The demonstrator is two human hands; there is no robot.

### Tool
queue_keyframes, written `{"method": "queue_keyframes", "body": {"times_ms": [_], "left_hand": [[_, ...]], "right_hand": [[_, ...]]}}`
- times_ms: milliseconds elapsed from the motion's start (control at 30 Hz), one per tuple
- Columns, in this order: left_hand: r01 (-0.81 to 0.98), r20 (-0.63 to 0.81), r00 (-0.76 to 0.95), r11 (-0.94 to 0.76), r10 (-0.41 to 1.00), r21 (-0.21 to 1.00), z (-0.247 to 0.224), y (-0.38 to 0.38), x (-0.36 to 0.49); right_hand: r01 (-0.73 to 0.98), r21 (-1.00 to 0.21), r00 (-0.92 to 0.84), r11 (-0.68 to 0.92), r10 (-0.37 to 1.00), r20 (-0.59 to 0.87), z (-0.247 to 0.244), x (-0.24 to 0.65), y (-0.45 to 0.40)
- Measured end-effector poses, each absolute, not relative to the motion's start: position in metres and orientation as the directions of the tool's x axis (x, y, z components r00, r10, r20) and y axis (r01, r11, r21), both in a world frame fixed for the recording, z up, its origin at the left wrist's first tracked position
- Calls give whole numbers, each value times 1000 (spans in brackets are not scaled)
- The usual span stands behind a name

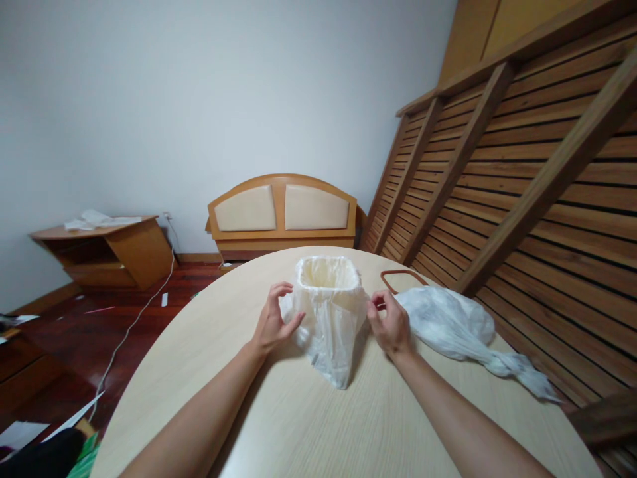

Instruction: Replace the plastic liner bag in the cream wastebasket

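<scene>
As the bag [331, 338] lined the bin [328, 287] and hung folded over its rim, your hands flanked it, one at each side. Your left hand [284, 311] was open, thumb and fingers spread, close against the loose film left of the bin. Your right hand [378, 309] had its fingers curled at the film right of the bin; whether they pinched it, I could not tell.

The step seemed to be drawing the bag's folded edge down around the bin. Doing it well called for a light, even pull at both sides, since thin film would likely tear or slip off a corner under a lopsided tug. The longest slack drooped in front of the bin, so that side probably wanted the most gathering. The bin looked light and apt to tip.

The surface [318, 431] was pale, with a curved edge beyond the bin. Right of the bin lay a brown ring [397, 271] and a knotted bundle [442, 318]. Past the bin stood a headboard [280, 209]; far left of it, a cabinet [146, 255] and a cord [133, 324] trailing over the dark red floor [192, 279]. A slatted frame [502, 206] leaned right of the bin.
</scene>
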State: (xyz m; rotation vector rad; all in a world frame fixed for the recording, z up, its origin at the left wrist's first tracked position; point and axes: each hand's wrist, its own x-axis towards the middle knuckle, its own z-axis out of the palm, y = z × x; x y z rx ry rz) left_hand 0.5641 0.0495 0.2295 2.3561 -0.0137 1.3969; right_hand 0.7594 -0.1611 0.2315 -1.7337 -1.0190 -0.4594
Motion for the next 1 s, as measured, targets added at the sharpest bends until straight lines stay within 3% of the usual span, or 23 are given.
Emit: {"method": "queue_keyframes", "body": {"times_ms": [167,333,600,733,833,1000], "left_hand": [[-154,839,500,-931,215,331,233,39,565],[-101,834,495,-937,243,334,234,32,564],[-56,854,449,-946,261,319,237,29,562],[-70,866,447,-957,223,282,241,29,562],[-90,903,395,-971,171,223,242,31,560],[-159,927,373,-987,-27,35,240,5,557]], "right_hand": [[949,-313,289,-35,495,819,240,733,-157],[978,-208,177,2,520,836,242,721,-156],[895,-430,438,-121,427,791,236,744,-157],[879,-464,450,-106,506,736,235,753,-162],[841,-520,506,-149,555,660,236,762,-168],[701,-635,710,-324,390,586,233,779,-171]]}}
